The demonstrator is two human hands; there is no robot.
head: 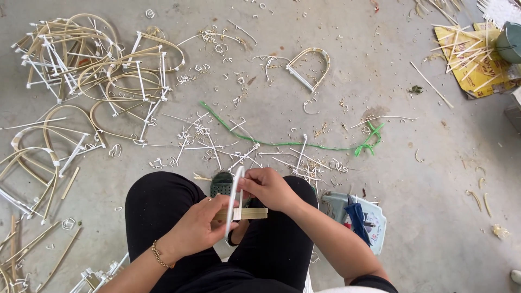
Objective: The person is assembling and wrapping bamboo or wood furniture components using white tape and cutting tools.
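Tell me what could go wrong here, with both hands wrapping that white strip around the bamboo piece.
The white strip is pinched only at the fingertips of the right hand, so it may slip and unwind. The left hand holds the bamboo piece by one end; it could twist. Offcuts litter the floor beside the feet.
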